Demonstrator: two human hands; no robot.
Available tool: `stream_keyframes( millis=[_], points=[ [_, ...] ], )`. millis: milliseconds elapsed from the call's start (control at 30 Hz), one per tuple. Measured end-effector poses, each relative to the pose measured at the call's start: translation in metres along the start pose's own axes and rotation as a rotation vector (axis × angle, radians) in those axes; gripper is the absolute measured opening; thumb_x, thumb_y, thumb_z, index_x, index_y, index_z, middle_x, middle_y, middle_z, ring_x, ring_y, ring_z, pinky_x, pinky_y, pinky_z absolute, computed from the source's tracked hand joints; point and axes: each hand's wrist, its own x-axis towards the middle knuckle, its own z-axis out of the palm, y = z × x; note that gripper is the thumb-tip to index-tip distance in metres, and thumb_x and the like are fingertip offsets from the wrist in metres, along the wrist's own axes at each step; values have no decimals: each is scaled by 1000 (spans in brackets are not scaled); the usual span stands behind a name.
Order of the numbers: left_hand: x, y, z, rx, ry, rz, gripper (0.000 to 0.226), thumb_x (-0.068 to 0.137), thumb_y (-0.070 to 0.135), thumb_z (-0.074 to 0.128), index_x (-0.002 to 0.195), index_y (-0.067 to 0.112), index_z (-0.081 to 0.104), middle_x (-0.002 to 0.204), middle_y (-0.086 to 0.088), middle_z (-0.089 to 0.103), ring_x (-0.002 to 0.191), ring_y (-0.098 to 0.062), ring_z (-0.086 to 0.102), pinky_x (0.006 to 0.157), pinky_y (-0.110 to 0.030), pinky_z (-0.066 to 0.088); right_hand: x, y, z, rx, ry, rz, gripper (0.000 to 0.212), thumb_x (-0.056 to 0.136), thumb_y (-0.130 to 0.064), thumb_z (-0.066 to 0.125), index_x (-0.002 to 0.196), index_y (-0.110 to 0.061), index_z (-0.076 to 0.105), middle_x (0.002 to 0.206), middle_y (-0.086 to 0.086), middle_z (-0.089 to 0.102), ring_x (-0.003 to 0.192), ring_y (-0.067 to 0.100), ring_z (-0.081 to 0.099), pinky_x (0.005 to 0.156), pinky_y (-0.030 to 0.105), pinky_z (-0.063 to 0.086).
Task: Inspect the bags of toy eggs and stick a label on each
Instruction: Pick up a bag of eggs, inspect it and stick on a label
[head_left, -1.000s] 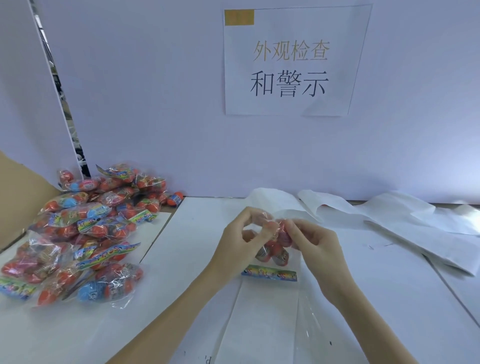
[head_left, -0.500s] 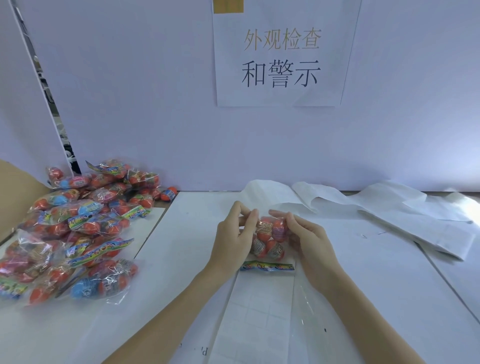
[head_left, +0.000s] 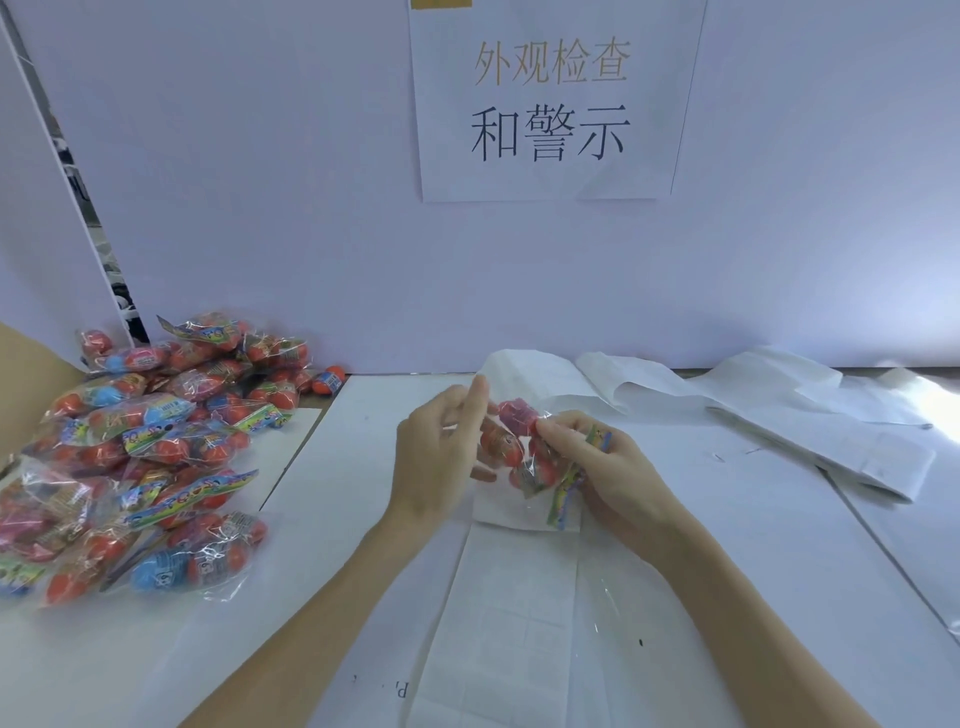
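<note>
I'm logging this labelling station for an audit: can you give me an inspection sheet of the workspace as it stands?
Surface: white table covered with paper sheets.
Job's things: one bag of toy eggs held above the table; pile of bags on the left; label backing sheets lie far right.
Clutter: cardboard at left edge.
Grippers: right hand grips the bag; left hand beside it, fingers straight.
Cables: nothing seen.
Surroundings: white wall with a printed sign.
</note>
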Motion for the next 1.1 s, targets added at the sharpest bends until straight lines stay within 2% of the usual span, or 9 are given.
stream_keyframes(
  millis=[133, 233, 300, 400, 567, 633, 867, 1000, 1100],
  points=[
    [5, -1, -6, 83, -52, 61, 18, 100, 30, 70, 89, 17, 75, 84, 0, 75, 63, -21, 71, 63, -38, 61, -2, -2, 3, 3, -6, 17, 42, 82, -48, 80, 91, -8, 77, 80, 9, 61, 72, 29, 60, 67, 36, 53],
    [8, -3, -8, -10, -78, 15, 10, 99, 18, 71, 89, 15, 73, 84, -2, 74, 68, -15, 67, 63, -25, 56, -2, 1, 4, -22, 26, 48, 66, 87, -61, 72, 106, 3, 75, 97, 21, 74, 84, 34, 71, 74, 38, 59],
    [10, -6, -10, 24, -37, 38, 13, 101, 15, 66, 89, 13, 71, 81, 1, 72, 67, -14, 66, 60, -26, 55, -2, 3, 4, 23, 67, 82, 59, 95, -59, 59, 108, -5, 80, 109, 23, 77, 103, 46, 73, 89, 51, 61],
    [11, -11, -9, 137, 52, 80, 18, 104, 15, 61, 88, 13, 69, 81, 4, 72, 72, -18, 70, 68, -37, 61, 1, 8, 2, -8, 141, 81, 49, 108, -49, 44, 112, -17, 82, 116, 25, 75, 120, 65, 51, 106, 74, 41],
    [5, -16, 2, 245, 107, 115, 20, 107, 16, 56, 90, 15, 65, 83, 5, 70, 78, -6, 66, 74, -24, 56, 2, 7, 6, 63, 161, 87, 43, 111, -42, 40, 125, -25, 77, 118, 12, 77, 109, 30, 75, 79, 35, 63],
    [5, -16, 5, 239, 110, 130, 20, 107, 16, 56, 89, 17, 64, 83, 7, 70, 78, -2, 64, 71, -16, 51, 3, 6, 5, 78, 165, 100, 43, 111, -44, 40, 126, -26, 76, 117, 11, 78, 106, 31, 76, 73, 34, 63],
    [9, -15, -7, 207, 181, 116, 18, 107, 19, 56, 91, 17, 62, 83, 7, 68, 73, -5, 64, 66, -15, 50, 1, 6, 3, -5, 66, 71, 42, 103, -46, 59, 115, -12, 80, 117, 16, 77, 110, 31, 74, 98, 39, 59],
    [13, -11, -12, 103, 63, 31, 20, 106, 28, 59, 95, 14, 66, 81, 7, 70, 72, -12, 66, 69, -35, 60, 3, 9, 4, 5, 95, 79, 35, 105, -37, 57, 103, -14, 83, 110, 19, 78, 101, 32, 76, 98, 45, 59],
    [14, -10, -13, 138, 16, 65, 23, 106, 19, 58, 89, 8, 67, 80, 4, 70, 74, -20, 67, 64, -34, 59, 3, 9, 4, 11, 116, 84, 39, 109, -36, 49, 102, -20, 84, 108, 17, 79, 101, 32, 77, 94, 44, 61]
  ],
)
